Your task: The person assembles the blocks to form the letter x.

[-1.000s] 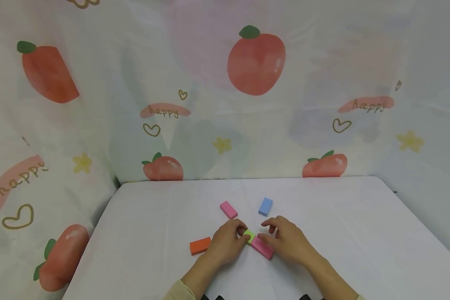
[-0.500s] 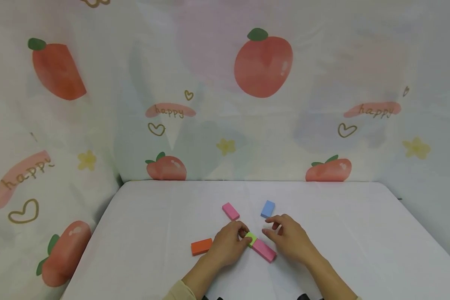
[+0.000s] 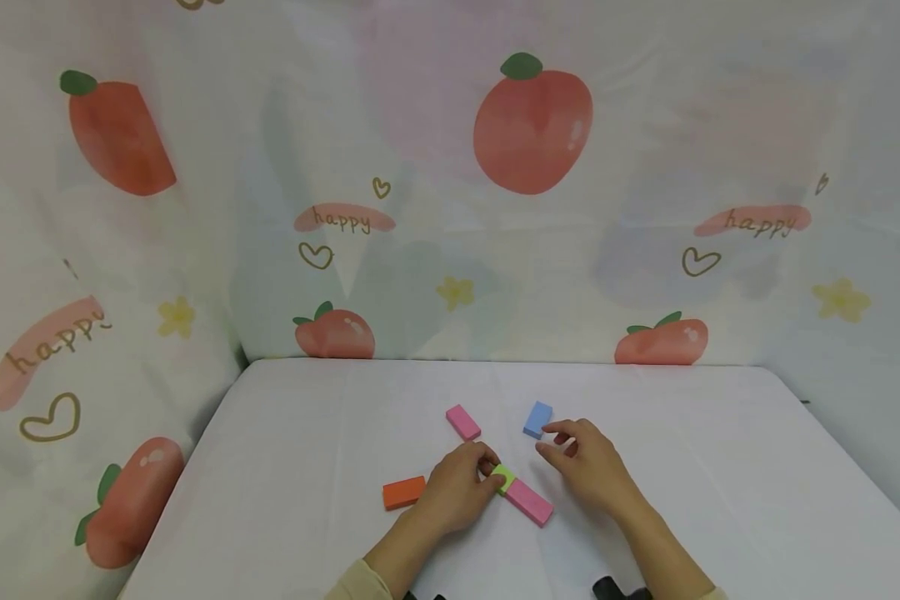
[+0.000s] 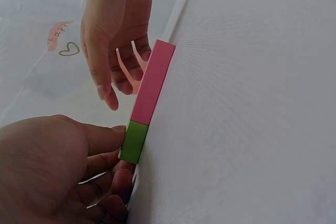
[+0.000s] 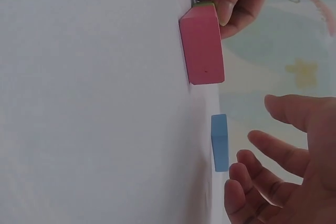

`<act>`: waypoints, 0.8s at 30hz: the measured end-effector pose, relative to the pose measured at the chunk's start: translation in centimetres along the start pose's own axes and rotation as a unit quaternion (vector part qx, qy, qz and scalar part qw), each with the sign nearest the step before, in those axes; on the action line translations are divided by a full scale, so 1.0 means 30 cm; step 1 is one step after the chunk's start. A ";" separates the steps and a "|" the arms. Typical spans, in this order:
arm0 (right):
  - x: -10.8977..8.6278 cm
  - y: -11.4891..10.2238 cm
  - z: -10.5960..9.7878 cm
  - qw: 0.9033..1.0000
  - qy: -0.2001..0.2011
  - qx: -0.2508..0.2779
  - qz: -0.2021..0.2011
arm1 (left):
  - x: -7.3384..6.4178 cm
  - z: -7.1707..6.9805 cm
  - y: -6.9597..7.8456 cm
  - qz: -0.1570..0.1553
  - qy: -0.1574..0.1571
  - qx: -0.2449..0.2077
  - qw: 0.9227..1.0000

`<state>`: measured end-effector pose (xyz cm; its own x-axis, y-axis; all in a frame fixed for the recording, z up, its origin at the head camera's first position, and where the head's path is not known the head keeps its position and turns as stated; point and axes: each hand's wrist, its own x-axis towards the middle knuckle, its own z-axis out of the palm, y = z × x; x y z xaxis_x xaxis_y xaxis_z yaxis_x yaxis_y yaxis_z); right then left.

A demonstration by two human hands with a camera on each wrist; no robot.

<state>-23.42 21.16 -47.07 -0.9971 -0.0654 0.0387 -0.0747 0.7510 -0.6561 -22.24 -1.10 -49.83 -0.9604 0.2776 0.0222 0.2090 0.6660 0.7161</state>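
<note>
My left hand (image 3: 459, 490) pinches a green block (image 4: 133, 142) between thumb and fingers, low on the table. End to end with it lies a longer pink block (image 3: 528, 502), touching it and running toward the front right. My right hand (image 3: 591, 467) hovers with fingers loosely bent and parted, holding nothing. Its fingertips are close to a blue block (image 3: 537, 419), on that block's right; in the right wrist view the blue block (image 5: 220, 142) stands apart from the fingers.
A second pink block (image 3: 462, 422) lies beyond my left hand. Left of that hand is an orange block (image 3: 403, 492), partly behind the wrist. The white table (image 3: 330, 417) meets a printed cloth backdrop (image 3: 412, 250). A black object (image 3: 611, 588) shows at the front edge.
My right hand has left the long pink block and moved right and away from me, toward the blue block. My left hand stays on the green block. The head view has shifted slightly.
</note>
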 end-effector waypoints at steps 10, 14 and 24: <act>0.040 0.039 0.004 1.000 0.006 0.006 0.005 | 0.004 0.000 -0.005 0.004 0.002 -0.005 1.000; 0.050 0.055 0.003 1.000 0.005 0.013 0.004 | 0.000 -0.002 0.000 0.003 0.002 -0.006 1.000; 0.078 0.074 0.012 1.000 0.016 0.025 0.010 | 0.006 0.001 -0.002 -0.006 -0.003 0.003 1.000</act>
<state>-25.93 22.45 -48.71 -0.9983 -0.0295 0.0494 -0.0555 0.7185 -0.6933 -22.43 -1.07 -49.88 -0.9616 0.2744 0.0093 0.1991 0.6732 0.7121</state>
